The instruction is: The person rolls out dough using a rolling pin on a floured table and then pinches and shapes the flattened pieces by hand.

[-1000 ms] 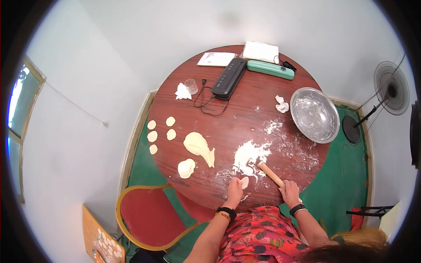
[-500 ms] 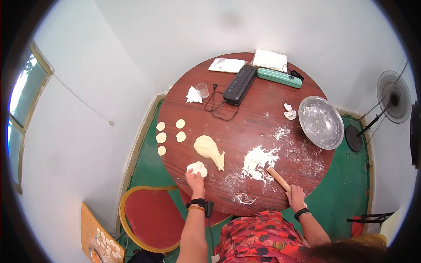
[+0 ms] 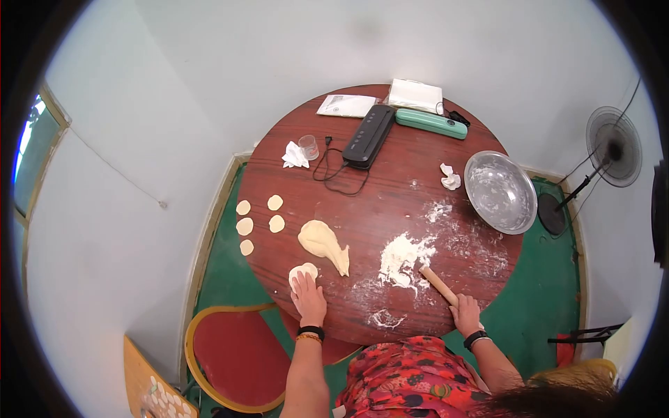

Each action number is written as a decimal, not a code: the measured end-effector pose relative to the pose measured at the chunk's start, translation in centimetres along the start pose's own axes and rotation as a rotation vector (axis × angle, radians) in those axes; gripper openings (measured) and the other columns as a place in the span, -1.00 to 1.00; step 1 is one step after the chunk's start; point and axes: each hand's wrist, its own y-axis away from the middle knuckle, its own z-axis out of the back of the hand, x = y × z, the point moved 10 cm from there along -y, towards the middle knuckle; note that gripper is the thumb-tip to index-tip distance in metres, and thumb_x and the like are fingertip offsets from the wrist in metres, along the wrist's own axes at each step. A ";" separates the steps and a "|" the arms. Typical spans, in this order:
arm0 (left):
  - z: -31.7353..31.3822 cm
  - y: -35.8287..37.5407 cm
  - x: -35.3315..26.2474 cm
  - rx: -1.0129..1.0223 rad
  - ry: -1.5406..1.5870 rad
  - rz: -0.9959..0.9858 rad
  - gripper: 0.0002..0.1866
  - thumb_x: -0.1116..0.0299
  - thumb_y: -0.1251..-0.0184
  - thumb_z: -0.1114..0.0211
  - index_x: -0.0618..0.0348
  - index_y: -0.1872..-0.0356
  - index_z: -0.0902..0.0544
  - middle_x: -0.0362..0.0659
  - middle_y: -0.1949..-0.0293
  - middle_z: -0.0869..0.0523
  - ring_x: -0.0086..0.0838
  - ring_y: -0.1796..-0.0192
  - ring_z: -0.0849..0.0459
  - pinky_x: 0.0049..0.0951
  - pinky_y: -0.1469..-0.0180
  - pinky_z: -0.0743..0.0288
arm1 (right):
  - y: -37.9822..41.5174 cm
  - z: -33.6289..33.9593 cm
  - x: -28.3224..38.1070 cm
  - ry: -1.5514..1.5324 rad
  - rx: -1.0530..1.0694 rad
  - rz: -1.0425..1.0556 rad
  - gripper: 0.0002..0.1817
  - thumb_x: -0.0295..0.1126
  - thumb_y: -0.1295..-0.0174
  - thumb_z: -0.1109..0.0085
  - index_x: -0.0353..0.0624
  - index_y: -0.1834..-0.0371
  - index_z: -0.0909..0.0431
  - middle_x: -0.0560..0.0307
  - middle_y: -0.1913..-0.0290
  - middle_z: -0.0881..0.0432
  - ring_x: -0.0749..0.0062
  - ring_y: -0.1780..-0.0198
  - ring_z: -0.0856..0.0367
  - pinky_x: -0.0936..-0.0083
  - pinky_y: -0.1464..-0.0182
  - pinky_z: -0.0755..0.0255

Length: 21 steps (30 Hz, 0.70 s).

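Observation:
My left hand (image 3: 308, 298) lies with fingers stretched out over a small pile of white dough rounds (image 3: 304, 269) near the table's left front edge. Part of that pile is covered by my fingers. Just beyond it rests a large lump of dough (image 3: 320, 240), tapering toward the front right. My right hand (image 3: 466, 314) is closed around the near end of a wooden rolling pin (image 3: 438, 285). The pin's far end touches a patch of white flour (image 3: 403, 259). Several flat dough rounds (image 3: 244, 226) lie apart at the table's left edge.
On the round table (image 3: 390, 202) stand a metal basin (image 3: 500, 193), a black appliance with a cord (image 3: 369, 136), a green appliance (image 3: 431, 123), a glass (image 3: 309, 146) and crumpled tissues (image 3: 295, 155). A red chair (image 3: 237, 355) is at the front left; a fan (image 3: 613, 148) stands right.
My left hand has gone from fingers curled at the dough rounds to lying flatter over them. The view has shifted slightly. My right hand stays on the rolling pin.

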 end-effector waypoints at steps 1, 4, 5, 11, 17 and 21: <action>-0.8 -0.1 0.1 0.080 -0.073 -0.003 -0.41 0.35 -0.35 -0.21 0.23 -0.39 -0.32 0.13 -0.48 -0.18 0.11 -0.52 -0.08 -0.03 -0.41 -0.21 | 0.0 -0.1 0.0 0.006 0.002 -0.004 -0.50 -0.32 -0.10 -0.36 -0.09 -0.12 -0.43 -0.03 0.08 -0.52 -0.06 0.08 -0.49 0.08 0.06 -0.43; 1.0 -0.2 -1.0 -0.140 -0.230 -0.026 -0.50 0.26 -0.40 -0.18 0.28 -0.28 -0.42 0.09 -0.39 -0.32 0.09 -0.45 -0.22 -0.04 -0.34 -0.29 | 0.1 -0.2 0.0 0.013 -0.003 -0.001 -0.49 -0.30 -0.11 -0.36 -0.10 -0.13 -0.43 -0.03 0.09 -0.52 -0.05 0.08 -0.49 0.07 0.07 -0.43; 0.4 -0.5 -1.2 -0.090 -0.085 -0.044 -0.52 0.23 -0.39 -0.19 0.30 -0.23 -0.45 0.10 -0.33 -0.37 0.08 -0.40 -0.27 -0.02 -0.31 -0.30 | 0.2 -0.3 -0.1 0.018 -0.002 -0.010 -0.49 -0.29 -0.11 -0.35 -0.10 -0.13 -0.43 -0.03 0.08 -0.52 -0.05 0.08 -0.49 0.07 0.08 -0.43; -1.5 -2.4 -5.1 -0.046 0.315 0.060 -0.42 0.14 -0.22 -0.38 0.37 -0.09 -0.43 0.16 -0.05 -0.48 0.05 -0.15 -0.40 0.08 -0.14 -0.34 | 0.4 -0.2 0.1 0.006 0.003 -0.048 -0.50 -0.30 -0.12 -0.34 -0.10 -0.13 -0.42 -0.04 0.08 -0.52 -0.06 0.08 -0.49 0.07 0.07 -0.42; -3.2 -3.4 -8.4 -0.070 0.413 -0.012 -0.36 0.41 -0.08 -0.48 0.34 -0.14 -0.32 0.17 0.00 -0.47 0.11 -0.14 -0.39 0.06 -0.16 -0.30 | 0.7 -0.4 0.2 0.000 0.021 -0.071 -0.52 -0.32 -0.13 -0.32 -0.09 -0.13 -0.42 -0.06 0.07 -0.51 -0.07 0.08 -0.47 0.07 0.05 -0.39; -3.5 -3.6 -7.5 -0.150 0.541 -0.033 -0.53 0.50 -0.12 -0.39 0.31 -0.06 -0.44 0.15 0.07 -0.55 0.11 -0.03 -0.49 -0.01 -0.12 -0.37 | 0.8 -0.2 0.2 -0.001 0.010 -0.070 -0.52 -0.30 -0.13 -0.32 -0.09 -0.12 -0.42 -0.04 0.08 -0.51 -0.07 0.07 -0.48 0.07 0.06 -0.41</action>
